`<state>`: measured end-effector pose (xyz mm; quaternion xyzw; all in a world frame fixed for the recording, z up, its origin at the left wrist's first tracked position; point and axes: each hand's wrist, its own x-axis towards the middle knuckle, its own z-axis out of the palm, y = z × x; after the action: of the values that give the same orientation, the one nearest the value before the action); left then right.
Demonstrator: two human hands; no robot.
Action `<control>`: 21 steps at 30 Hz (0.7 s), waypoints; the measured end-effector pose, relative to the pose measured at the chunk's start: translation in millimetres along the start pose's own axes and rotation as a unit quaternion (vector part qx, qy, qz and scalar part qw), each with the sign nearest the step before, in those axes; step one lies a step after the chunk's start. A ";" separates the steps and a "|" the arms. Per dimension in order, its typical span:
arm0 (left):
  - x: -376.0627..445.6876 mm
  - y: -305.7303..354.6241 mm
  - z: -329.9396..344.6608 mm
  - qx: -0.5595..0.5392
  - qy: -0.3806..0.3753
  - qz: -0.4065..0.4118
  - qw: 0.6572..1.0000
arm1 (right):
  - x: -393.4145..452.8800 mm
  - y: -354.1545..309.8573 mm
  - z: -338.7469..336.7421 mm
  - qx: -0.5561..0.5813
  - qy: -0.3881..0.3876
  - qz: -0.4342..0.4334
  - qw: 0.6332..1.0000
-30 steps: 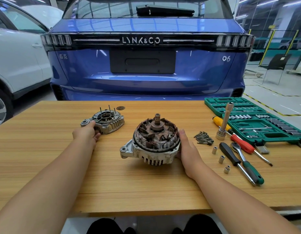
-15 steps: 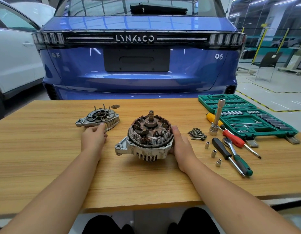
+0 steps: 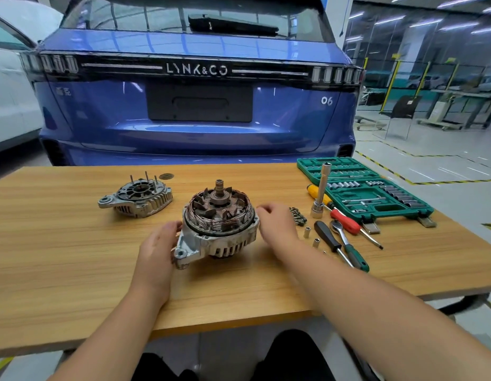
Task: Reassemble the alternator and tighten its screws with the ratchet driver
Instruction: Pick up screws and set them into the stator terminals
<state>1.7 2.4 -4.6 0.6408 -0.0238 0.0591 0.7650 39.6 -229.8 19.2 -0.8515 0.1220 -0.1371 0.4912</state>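
Two hands | left hand (image 3: 159,243) relaxed, touching alternator body (image 3: 219,229) | right hand (image 3: 276,222) blurred, loosely curled, empty

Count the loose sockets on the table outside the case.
3, in a diagonal row left of the black screwdriver: far socket, middle socket, near socket. The arm may hide more.

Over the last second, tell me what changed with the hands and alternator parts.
The left hand left the end cover and now rests against the alternator body. The right hand came off the body's side and hovers beside it, blurred. Cover, body and tools stayed put.
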 end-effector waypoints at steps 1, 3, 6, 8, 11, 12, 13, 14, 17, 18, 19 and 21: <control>0.2 -1.1 0.4 0.025 -0.008 0.009 1.000 | 10.2 -3.9 -11.3 -0.104 -0.001 -0.035 0.994; 1.5 -3.9 2.0 0.071 -0.005 0.024 0.997 | 28.5 -10.2 -34.8 -0.337 -0.020 -0.063 0.939; 4.7 -9.5 3.1 0.111 0.004 0.029 0.993 | 43.8 -8.6 -58.2 -0.517 -0.065 -0.008 0.853; 6.9 -11.4 2.1 0.114 0.005 0.028 0.993 | 49.7 -2.0 -65.3 -0.549 -0.092 0.024 0.830; 9.2 -11.2 2.9 0.114 0.007 0.033 0.993 | 57.2 7.9 -67.5 -0.563 -0.096 0.025 0.820; 9.1 -11.2 3.9 0.114 0.009 0.034 0.993 | 57.8 10.0 -67.0 -0.564 -0.095 0.022 0.820; 8.5 -11.2 4.8 0.114 0.011 0.034 0.993 | 57.9 11.5 -66.1 -0.565 -0.094 0.020 0.819; 7.8 -11.4 5.1 0.115 0.013 0.033 0.993 | 58.2 12.6 -64.9 -0.568 -0.093 0.018 0.817; 7.0 -11.7 4.7 0.116 0.019 0.028 0.993 | 58.6 12.8 -62.4 -0.573 -0.097 0.018 0.814; 6.9 -11.3 4.5 0.119 0.022 0.027 0.992 | 59.1 12.3 -61.7 -0.571 -0.098 0.016 0.815; 6.9 -10.9 4.5 0.125 0.025 0.026 0.992 | 59.3 12.2 -61.5 -0.569 -0.100 0.014 0.816; 6.7 -10.2 4.7 0.132 0.027 0.024 0.991 | 59.6 13.3 -60.6 -0.566 -0.102 0.008 0.818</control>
<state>9.8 -3.6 -13.0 0.7335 -0.0109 0.0972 0.6726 72.9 -305.4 43.6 -0.9876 0.1339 0.0477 -0.0669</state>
